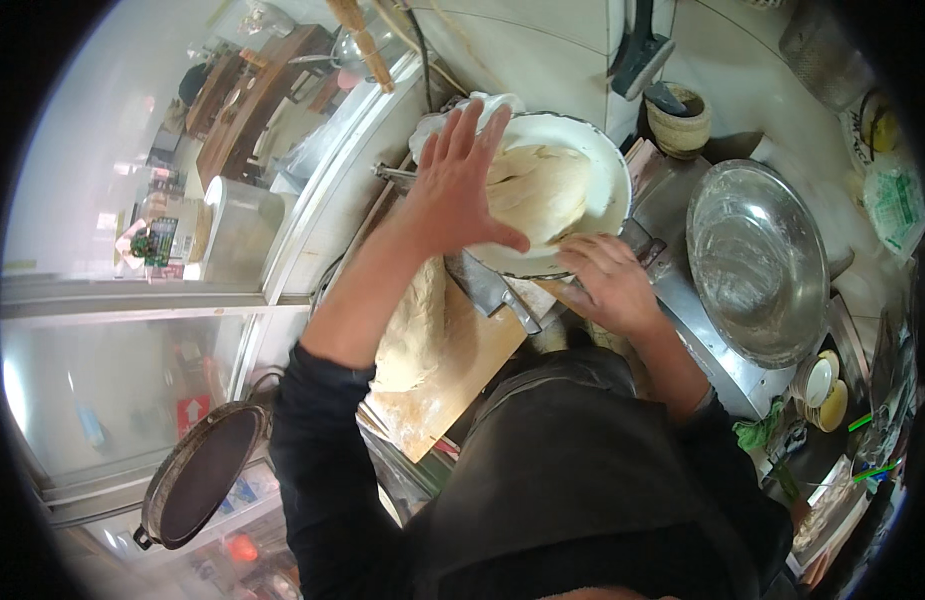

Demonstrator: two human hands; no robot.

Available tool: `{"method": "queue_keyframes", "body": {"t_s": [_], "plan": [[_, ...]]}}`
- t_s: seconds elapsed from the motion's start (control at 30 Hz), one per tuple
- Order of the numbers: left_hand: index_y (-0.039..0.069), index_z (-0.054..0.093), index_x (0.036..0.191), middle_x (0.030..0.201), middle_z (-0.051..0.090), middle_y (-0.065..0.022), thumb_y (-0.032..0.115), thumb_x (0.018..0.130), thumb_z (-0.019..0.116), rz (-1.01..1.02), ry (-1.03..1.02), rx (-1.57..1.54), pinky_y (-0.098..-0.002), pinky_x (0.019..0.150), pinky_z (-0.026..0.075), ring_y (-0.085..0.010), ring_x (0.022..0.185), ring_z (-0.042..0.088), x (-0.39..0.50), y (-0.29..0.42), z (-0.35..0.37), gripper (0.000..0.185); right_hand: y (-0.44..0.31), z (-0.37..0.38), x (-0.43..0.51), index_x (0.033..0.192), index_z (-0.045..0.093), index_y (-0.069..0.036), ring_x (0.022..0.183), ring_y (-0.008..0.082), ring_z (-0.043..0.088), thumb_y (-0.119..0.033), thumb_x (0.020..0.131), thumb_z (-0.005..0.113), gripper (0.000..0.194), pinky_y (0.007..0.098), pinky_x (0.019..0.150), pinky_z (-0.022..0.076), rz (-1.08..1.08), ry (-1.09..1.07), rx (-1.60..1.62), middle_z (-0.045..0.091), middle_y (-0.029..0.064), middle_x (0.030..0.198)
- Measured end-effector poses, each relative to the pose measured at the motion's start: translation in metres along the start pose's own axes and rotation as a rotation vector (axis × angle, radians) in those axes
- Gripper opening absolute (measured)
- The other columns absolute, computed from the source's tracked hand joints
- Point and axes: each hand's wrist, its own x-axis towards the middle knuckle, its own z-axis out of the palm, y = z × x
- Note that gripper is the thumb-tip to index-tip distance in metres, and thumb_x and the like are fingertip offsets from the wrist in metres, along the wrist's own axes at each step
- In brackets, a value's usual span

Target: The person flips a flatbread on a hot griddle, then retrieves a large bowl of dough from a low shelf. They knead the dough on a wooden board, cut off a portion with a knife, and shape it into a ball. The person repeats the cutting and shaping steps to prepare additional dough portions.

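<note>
A large lump of dough [545, 184] lies in a white enamel basin [608, 172] with a chipped dark rim. My left hand [462, 187] is spread with fingers apart above the basin's left side, holding nothing. At the near right edge, my right hand [608, 281] has its fingers over the rim and its thumb outside. Below the basin, a cleaver [481, 289] rests on a floured wooden board [470, 367], its handle towards me. A second, long piece of dough [410, 337] lies on that board, partly hidden by my left forearm.
A floury steel bowl [759, 262] stands on the metal counter to the right. Behind it is a stone mortar [680, 124] with a pestle. A plastic bag [500, 101] sits behind the basin. Left are a glass window frame [282, 255] and a round flat pan [207, 476].
</note>
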Motion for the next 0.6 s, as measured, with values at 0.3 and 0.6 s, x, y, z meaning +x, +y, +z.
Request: {"method": "queue_keyframes", "body": {"t_s": [0.3,0.6], "plan": [[0.019,0.024,0.163,0.156,0.043,-0.0248,0.050,0.050,0.096,-0.135,-0.439,-0.145,-0.0535,0.113,0.041,-0.0455,0.137,0.050,0.052,0.001,0.052,0.138,0.015,0.026,0.005,0.097,0.066,-0.016,0.097,0.0204,0.066,-0.018,0.082,0.064,0.015,0.0356,0.086,0.0489,-0.152,-0.061,0.048,0.066,0.0009,0.096],[0.012,0.052,0.145,0.127,0.067,-0.0142,0.041,0.059,0.094,-0.362,-0.058,-0.334,-0.0425,0.099,0.053,-0.0299,0.115,0.066,0.024,-0.003,0.069,0.100,0.014,0.024,0.007,0.091,0.064,-0.018,0.091,0.0205,0.065,-0.020,0.082,0.063,0.009,0.0363,0.082,0.0470,-0.117,-0.095,0.037,0.064,-0.0006,0.090]]}}
